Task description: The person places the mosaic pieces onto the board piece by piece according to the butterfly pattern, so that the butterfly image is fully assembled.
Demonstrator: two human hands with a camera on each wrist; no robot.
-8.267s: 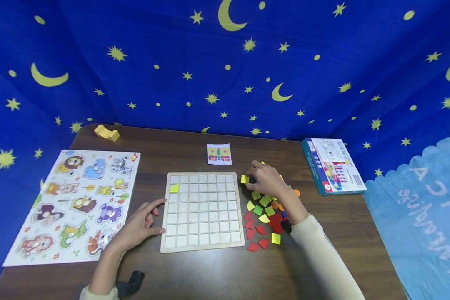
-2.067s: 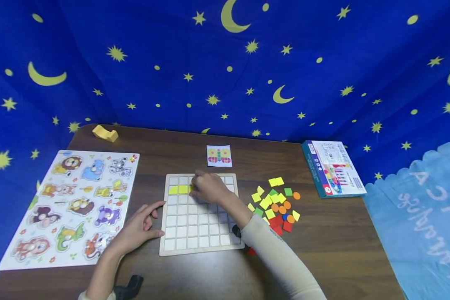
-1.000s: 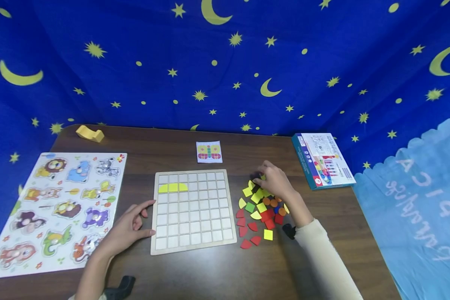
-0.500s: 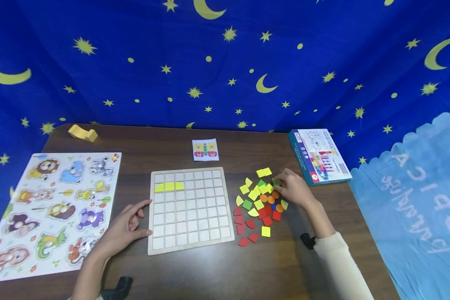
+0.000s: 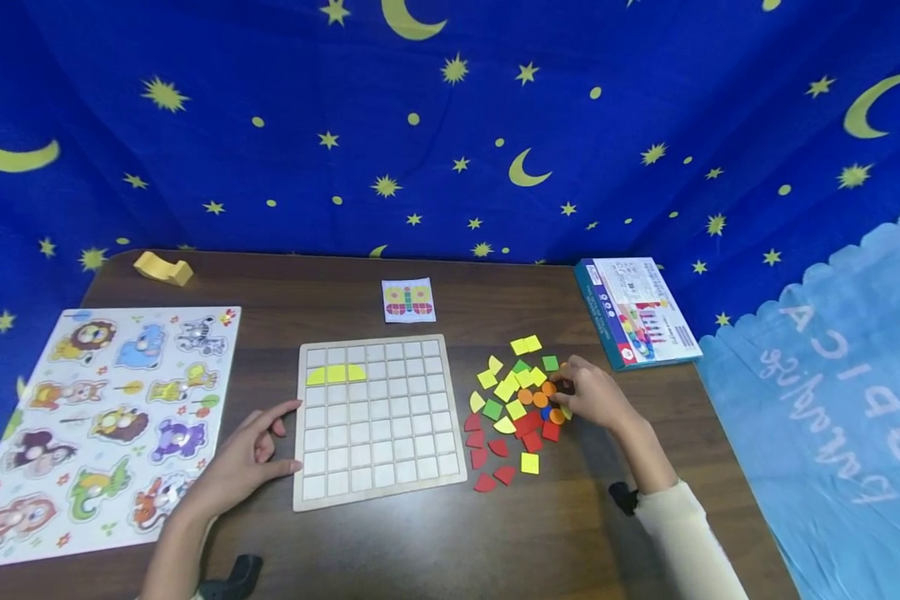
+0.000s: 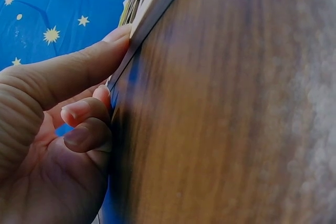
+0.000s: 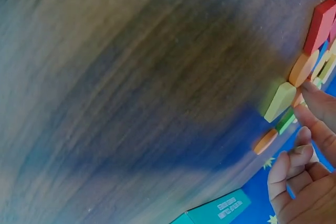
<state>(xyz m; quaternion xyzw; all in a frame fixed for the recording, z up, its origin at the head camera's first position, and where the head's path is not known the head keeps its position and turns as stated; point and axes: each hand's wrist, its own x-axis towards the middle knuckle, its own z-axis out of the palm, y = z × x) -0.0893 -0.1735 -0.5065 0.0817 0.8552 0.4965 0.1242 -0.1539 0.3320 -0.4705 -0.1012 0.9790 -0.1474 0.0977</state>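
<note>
A square wooden grid board [image 5: 378,493] lies mid-table. Its second row holds three yellow tiles [image 5: 336,374] side by side, the outer two rounded at their upper corners. My left hand [image 5: 236,458] rests beside the board, thumb and index finger extended against its left edge. In the left wrist view the thumb [image 6: 86,66] touches that edge, other fingers bent. My right hand [image 5: 596,396] is at the right side of a pile of coloured tiles, thumb and index fingertips apart close to the orange discs [image 5: 541,400]. A yellow piece [image 7: 281,100] and a green square [image 5: 551,363] lie beside them.
A butterfly pattern card [image 5: 408,300] lies behind the board. An animal puzzle [image 5: 97,425] is at left, a yellow block [image 5: 163,268] at the back left, a box [image 5: 637,312] at the back right. Red quarter pieces [image 5: 498,448] and a yellow square [image 5: 530,463] lie nearer.
The yellow tiles on the board have grown from one to three. My right hand has left the board for the pile and drifted rightward, coming off a green square. My left hand stays put.
</note>
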